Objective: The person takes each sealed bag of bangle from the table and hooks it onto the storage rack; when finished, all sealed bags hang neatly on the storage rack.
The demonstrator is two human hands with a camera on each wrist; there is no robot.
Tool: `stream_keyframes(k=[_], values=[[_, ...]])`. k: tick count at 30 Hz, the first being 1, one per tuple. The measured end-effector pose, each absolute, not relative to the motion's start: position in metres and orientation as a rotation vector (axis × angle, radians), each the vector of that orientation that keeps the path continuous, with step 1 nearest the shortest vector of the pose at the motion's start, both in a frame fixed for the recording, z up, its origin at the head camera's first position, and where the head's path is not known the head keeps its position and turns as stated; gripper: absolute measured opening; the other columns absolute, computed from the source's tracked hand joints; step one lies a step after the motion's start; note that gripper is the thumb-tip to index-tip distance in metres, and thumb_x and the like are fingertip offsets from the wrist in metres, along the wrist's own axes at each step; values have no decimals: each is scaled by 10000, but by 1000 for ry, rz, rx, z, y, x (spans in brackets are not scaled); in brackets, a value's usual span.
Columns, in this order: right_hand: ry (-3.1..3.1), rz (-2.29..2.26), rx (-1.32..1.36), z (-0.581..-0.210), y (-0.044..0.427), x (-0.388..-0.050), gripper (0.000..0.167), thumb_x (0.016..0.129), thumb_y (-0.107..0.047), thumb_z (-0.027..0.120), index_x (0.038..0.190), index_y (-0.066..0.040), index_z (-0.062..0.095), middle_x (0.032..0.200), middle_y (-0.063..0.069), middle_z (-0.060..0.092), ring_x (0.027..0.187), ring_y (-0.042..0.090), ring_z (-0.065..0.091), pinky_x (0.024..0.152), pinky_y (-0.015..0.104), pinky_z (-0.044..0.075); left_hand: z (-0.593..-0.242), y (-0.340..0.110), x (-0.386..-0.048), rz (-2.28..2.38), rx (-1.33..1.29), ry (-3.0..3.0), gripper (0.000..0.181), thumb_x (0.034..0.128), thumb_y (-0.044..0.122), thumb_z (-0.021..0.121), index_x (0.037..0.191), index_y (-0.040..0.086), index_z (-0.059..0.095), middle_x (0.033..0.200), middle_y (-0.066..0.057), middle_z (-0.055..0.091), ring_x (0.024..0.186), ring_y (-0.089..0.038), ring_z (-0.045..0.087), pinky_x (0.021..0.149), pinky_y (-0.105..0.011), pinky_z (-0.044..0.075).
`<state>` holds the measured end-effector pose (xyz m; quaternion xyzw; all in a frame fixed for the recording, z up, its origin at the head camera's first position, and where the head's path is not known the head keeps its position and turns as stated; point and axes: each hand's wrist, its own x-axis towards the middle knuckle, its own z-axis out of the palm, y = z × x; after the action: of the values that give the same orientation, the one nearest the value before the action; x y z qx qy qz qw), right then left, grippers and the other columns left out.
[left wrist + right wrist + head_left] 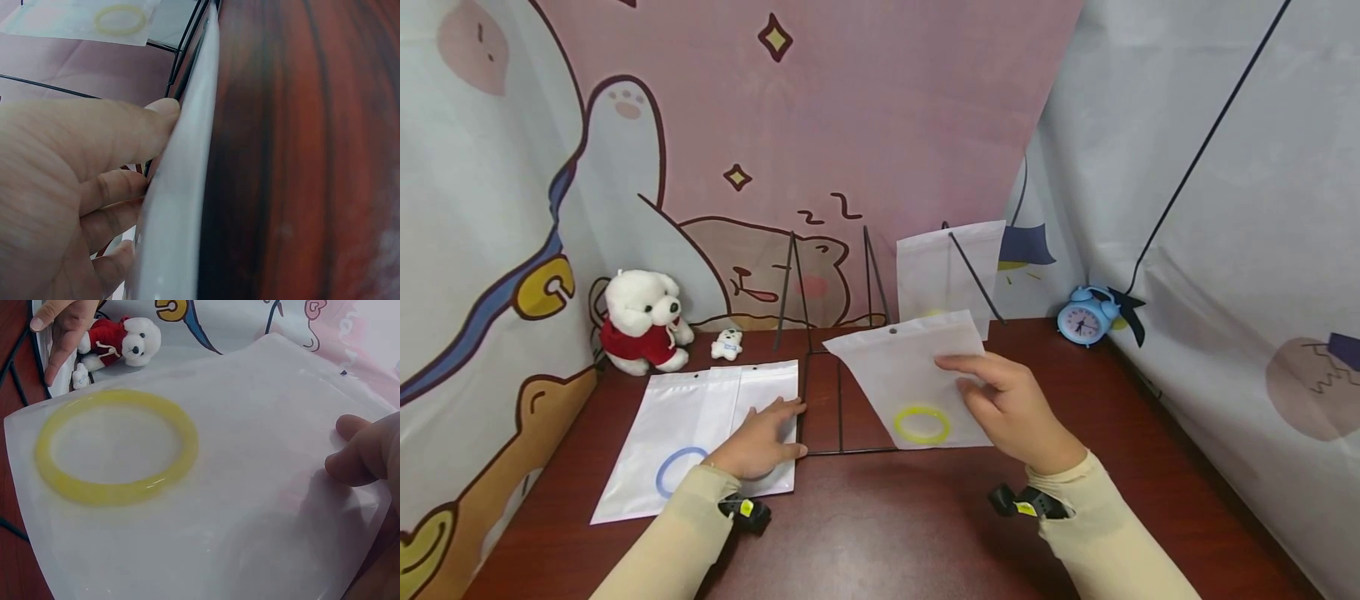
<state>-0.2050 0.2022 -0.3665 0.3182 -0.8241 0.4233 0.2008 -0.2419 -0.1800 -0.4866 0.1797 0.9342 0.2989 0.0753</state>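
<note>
My right hand (1022, 408) pinches the right edge of a white translucent bag (880, 367), held up over the black wire rack (841, 408); a yellow ring (922, 425) shows through it. In the right wrist view the thumb and a finger (359, 450) grip this bag (250, 456) beside its yellow ring (119, 447). My left hand (760, 442) rests with spread fingers on flat white bags (640, 442) at the rack's left side. One of them has a blue ring (681, 468). Another white bag (925, 267) hangs on the rack's right hook.
A white plush dog (643, 321) in red and a tiny white figure (727, 344) stand at the back left. At the back right is a blue alarm clock (1086, 317). Upright black prongs (868, 275) rise behind the rack base, before the printed cloth.
</note>
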Motion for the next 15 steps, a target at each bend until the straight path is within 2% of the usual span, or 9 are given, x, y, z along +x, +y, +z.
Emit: stream_keyframes(k=[6,15], values=[[-2313,1220,888,-367,201,-205,501,917,160,597,1299,-125,752,1336,82,712,1060,213,722,795,361,643,-486,-180,-242,895,542,2801,695,950,244,762,1549,10,500,1661,-172,418,1592,-447,232,1241,-747,63],[-2300,1241,917,-366,201,-203,514,911,181,604,1317,-105,738,1345,102,704,1039,237,714,681,279,615,-483,-179,-241,863,547,2821,696,935,258,772,1534,7,520,1642,-180,444,1577,-462,265,1233,-757,93]])
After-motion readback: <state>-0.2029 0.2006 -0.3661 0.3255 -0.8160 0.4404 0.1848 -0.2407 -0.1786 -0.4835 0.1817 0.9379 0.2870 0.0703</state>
